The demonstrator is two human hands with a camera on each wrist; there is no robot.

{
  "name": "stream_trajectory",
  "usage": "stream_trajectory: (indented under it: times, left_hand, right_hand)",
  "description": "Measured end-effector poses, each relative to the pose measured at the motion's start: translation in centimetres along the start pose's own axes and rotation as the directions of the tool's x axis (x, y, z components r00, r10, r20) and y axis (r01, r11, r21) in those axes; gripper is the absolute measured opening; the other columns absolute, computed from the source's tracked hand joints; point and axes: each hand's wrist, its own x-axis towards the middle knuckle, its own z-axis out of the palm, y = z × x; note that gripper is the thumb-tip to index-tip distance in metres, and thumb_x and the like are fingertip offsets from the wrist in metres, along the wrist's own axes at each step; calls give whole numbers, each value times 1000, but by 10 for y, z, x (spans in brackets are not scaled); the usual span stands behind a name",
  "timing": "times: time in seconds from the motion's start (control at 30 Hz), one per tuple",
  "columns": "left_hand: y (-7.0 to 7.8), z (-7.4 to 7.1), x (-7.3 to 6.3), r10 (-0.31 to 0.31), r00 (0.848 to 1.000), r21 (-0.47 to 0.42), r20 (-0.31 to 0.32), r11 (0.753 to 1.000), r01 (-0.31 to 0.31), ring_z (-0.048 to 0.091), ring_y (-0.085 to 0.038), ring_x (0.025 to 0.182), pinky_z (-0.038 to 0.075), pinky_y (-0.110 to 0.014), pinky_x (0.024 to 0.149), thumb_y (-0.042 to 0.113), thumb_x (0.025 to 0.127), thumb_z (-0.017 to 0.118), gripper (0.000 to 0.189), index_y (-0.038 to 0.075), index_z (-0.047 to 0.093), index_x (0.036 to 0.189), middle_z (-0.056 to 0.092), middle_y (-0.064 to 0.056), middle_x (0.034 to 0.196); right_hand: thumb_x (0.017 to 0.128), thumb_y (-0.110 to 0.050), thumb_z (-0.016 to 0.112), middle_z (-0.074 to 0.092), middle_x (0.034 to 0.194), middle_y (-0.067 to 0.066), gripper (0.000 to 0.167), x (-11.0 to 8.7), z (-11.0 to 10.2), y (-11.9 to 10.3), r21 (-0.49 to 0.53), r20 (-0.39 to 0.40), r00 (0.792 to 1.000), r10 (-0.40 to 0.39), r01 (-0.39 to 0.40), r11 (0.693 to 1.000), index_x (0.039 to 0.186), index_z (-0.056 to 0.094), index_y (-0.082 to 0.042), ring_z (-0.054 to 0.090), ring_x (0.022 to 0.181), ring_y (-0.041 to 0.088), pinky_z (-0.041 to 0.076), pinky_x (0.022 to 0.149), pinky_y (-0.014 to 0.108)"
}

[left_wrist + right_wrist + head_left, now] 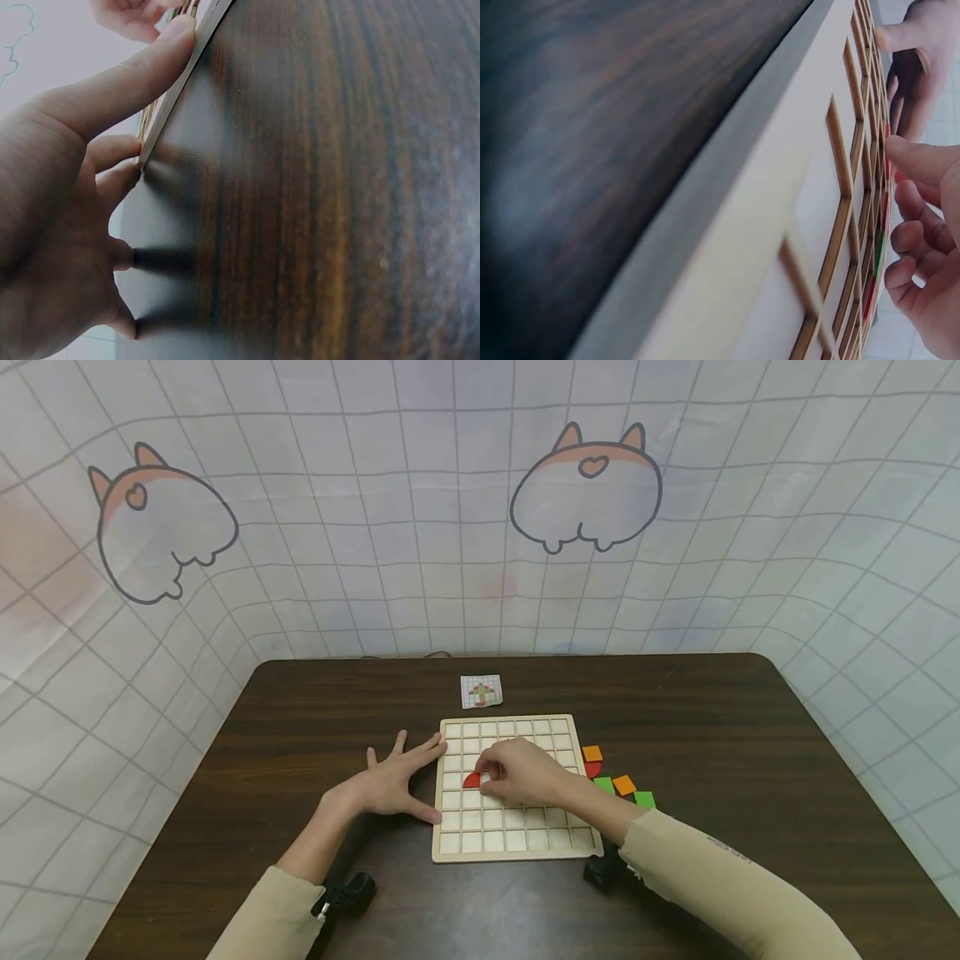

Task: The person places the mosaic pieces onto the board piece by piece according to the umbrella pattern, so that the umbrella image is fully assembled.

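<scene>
A pale wooden grid board (472, 842) lies on the dark table. My left hand (386, 783) is spread at its left edge, thumb and forefinger touching the rim. In the left wrist view the thumb of the left hand (67, 195) rests on the board's side, and other fingertips stand on the table. My right hand (525, 772) reaches over the board, thumb and forefinger pinching at a red curved-edged piece (472, 781) left of centre. In the right wrist view, red shows by the thumb; a green piece (878, 253) and a red piece (869, 297) sit under the curled fingers.
Right of the board lie an orange square (592, 753), a partly covered red piece (593, 769), green pieces (644, 799) and a tilted orange square (624, 786). Behind the board is a small card (481, 692) with a coloured grid picture. A printed curtain (450, 527) surrounds the table.
</scene>
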Motion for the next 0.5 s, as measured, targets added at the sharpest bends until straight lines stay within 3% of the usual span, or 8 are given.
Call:
stream_trajectory:
  times: [0.2, 0.5]
  left_hand:
    - [1, 0, 0, -7, 1000, -5, 1, 1000, 7, -16, -46, 152, -15, -82, 102, 53, 81, 85, 111, 20, 24, 166, 8, -4, 172]
    - [3, -2, 1, -17, 1000, 14, 8, 1000, 17, -14, -48, 151, -12, -83, 102, 52, 81, 86, 111, 18, 23, 166, 9, -6, 172]
  right_hand:
    - [90, -12, 79, 59, 77, -11, 13, -17, -10, 5, 23, -49, 998, -25, 27, 999, 102, 76, -9, 54, 70, 7, 49, 68, 28]
    - [96, -11, 74, 61, 78, -12, 3, -51, -30, 27, 54, -84, 996, -22, 26, 998, 98, 76, -10, 52, 67, 6, 47, 61, 26]
